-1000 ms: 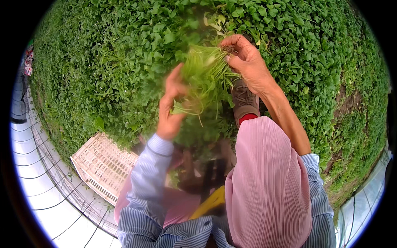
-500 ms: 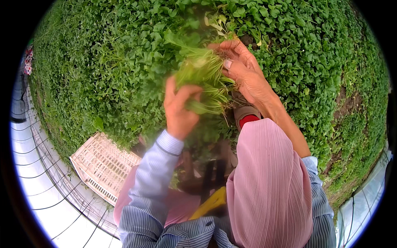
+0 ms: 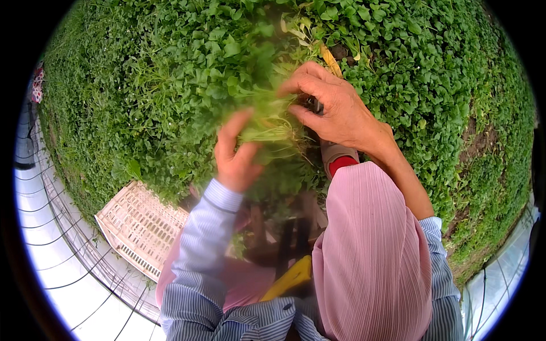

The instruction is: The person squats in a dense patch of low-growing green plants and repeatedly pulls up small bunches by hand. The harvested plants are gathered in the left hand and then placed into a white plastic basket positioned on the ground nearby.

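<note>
My left hand (image 3: 236, 156) is closed around a loose bunch of leafy green seedlings (image 3: 273, 128), its fingers blurred by motion. Pale stems point right, and thin roots with a little soil hang at that end. Just right of the bunch, my right hand (image 3: 338, 108) is curled, thumb and forefinger at the upper stems. A small dark thing (image 3: 314, 105) shows inside its curl, too little visible to name. Low green plants (image 3: 187, 85) grow densely under and around both hands.
A cream slatted plastic crate (image 3: 142, 224) lies at lower left beside my leg. My pink-covered knee (image 3: 372, 244) rises at lower right, with a shoe and red sock (image 3: 341, 162) beyond it. A yellow strip (image 3: 290, 278) lies near my lap. A yellowed leaf (image 3: 330, 61) lies past my right hand.
My right hand has shifted slightly from the root ends, its back now turned up and fingers curled. My left hand has moved a little left and down with the bunch, which looks thinner.
</note>
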Tool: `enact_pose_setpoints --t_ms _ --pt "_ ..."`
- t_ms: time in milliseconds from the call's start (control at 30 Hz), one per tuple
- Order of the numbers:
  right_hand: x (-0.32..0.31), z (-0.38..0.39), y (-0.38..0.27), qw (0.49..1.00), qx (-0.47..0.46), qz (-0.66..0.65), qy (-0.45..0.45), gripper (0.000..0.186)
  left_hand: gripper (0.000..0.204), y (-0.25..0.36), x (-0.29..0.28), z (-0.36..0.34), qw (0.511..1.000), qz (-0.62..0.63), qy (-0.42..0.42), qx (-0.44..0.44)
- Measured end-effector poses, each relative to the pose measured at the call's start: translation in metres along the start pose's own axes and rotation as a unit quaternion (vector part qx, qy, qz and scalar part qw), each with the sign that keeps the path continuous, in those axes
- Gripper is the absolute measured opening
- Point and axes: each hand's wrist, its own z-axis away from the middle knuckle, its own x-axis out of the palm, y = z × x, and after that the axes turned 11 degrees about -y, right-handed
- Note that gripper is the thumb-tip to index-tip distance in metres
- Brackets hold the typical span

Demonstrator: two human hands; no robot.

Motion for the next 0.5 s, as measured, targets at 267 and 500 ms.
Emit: enact_pose_setpoints --t_ms 267,500 --pt "0.008 0.004 -0.001 0.997 0.041 -0.033 0.061 0.017 0.030 -0.007 -0.010 0.000 0.996 -0.004 -0.031 0.088" --pt "0.013 0.012 0.008 0.986 0.089 -0.135 0.050 0.012 0.034 -0.012 -0.013 -0.003 0.990 0.006 -0.066 0.126"
